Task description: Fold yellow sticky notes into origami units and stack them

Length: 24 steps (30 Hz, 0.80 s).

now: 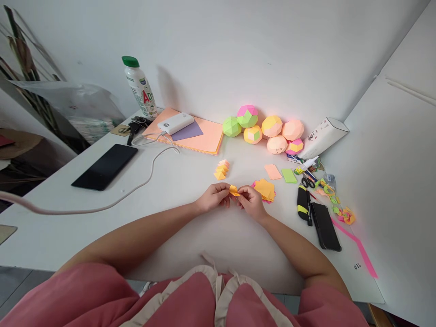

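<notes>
Left hand (214,197), right hand (252,202): grip pinching paper (234,190) right of bottle (141,90) (capped, contents unclear); bag (76,97) left of it.

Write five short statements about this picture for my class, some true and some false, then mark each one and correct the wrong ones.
1. The left hand and right hand both hold a small folded orange paper. True.
2. The bottle has a red cap. False: it is green.
3. The white power bank lies partly over a purple sheet. True.
4. The scissors are in the left hand. False: they lie on the table, to the right of both hands.
5. The tablet lies to the left of both hands. True.
</notes>
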Each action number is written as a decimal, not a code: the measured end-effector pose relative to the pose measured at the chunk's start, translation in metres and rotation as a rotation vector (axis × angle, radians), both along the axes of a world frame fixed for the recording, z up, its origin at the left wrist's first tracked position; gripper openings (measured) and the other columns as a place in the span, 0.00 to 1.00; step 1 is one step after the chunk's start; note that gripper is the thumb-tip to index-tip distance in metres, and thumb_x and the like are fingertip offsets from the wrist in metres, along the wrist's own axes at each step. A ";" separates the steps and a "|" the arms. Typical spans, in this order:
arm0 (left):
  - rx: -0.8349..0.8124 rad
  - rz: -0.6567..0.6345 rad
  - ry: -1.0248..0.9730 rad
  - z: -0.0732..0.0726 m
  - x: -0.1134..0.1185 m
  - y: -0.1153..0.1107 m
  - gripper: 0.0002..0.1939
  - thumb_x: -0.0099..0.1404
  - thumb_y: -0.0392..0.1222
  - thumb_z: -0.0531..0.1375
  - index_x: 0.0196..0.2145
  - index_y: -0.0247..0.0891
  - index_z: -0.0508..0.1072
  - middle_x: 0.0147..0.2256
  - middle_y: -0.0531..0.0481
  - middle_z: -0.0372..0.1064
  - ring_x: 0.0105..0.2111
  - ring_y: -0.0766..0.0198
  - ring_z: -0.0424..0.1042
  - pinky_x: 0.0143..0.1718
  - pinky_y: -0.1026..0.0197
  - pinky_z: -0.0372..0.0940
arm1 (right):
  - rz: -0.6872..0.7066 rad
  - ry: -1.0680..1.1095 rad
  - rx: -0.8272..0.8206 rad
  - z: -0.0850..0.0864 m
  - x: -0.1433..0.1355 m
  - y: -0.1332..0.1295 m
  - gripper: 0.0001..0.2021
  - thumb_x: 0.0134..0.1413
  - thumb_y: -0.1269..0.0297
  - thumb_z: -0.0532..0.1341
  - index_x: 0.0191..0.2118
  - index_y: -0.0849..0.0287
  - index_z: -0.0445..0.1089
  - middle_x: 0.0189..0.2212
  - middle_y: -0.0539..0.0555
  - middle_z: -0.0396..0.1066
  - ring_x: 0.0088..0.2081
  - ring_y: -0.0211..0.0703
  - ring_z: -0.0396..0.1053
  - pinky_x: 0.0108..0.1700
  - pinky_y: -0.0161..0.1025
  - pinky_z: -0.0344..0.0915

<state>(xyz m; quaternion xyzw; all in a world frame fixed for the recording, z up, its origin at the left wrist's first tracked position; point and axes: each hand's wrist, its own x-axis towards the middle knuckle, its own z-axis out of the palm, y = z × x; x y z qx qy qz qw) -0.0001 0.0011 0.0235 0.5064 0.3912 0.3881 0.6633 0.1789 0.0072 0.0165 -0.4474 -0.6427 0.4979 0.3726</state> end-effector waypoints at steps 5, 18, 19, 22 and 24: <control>-0.006 -0.017 0.007 -0.004 0.000 0.001 0.11 0.59 0.44 0.52 0.35 0.35 0.68 0.29 0.50 0.71 0.20 0.68 0.67 0.23 0.65 0.58 | 0.001 -0.002 -0.066 0.002 0.000 0.001 0.13 0.48 0.54 0.61 0.33 0.57 0.62 0.23 0.48 0.66 0.23 0.36 0.64 0.21 0.33 0.63; 0.034 -0.005 0.118 0.000 0.003 -0.003 0.15 0.58 0.51 0.56 0.32 0.35 0.66 0.30 0.49 0.69 0.22 0.70 0.66 0.22 0.66 0.57 | 0.057 -0.007 -0.122 0.009 0.001 0.003 0.16 0.48 0.52 0.60 0.24 0.58 0.58 0.21 0.48 0.66 0.20 0.33 0.62 0.21 0.33 0.62; 0.030 0.007 0.127 0.000 0.003 -0.003 0.15 0.58 0.51 0.56 0.31 0.35 0.65 0.30 0.49 0.69 0.22 0.69 0.66 0.22 0.66 0.57 | 0.060 -0.007 -0.122 0.009 0.002 0.003 0.16 0.49 0.52 0.60 0.24 0.58 0.58 0.19 0.47 0.65 0.20 0.33 0.62 0.22 0.33 0.62; 0.025 0.017 0.115 0.000 0.003 -0.002 0.16 0.58 0.52 0.56 0.30 0.36 0.62 0.29 0.50 0.70 0.22 0.69 0.67 0.22 0.65 0.58 | 0.093 0.009 -0.118 0.007 0.004 0.004 0.14 0.51 0.53 0.58 0.25 0.59 0.60 0.17 0.46 0.63 0.20 0.33 0.62 0.23 0.33 0.61; 0.018 0.001 0.093 0.000 0.002 -0.001 0.16 0.59 0.53 0.55 0.29 0.36 0.62 0.30 0.49 0.71 0.21 0.69 0.67 0.22 0.65 0.57 | 0.112 0.026 -0.120 0.006 0.006 0.005 0.13 0.52 0.54 0.58 0.26 0.59 0.60 0.17 0.46 0.63 0.20 0.33 0.62 0.23 0.33 0.61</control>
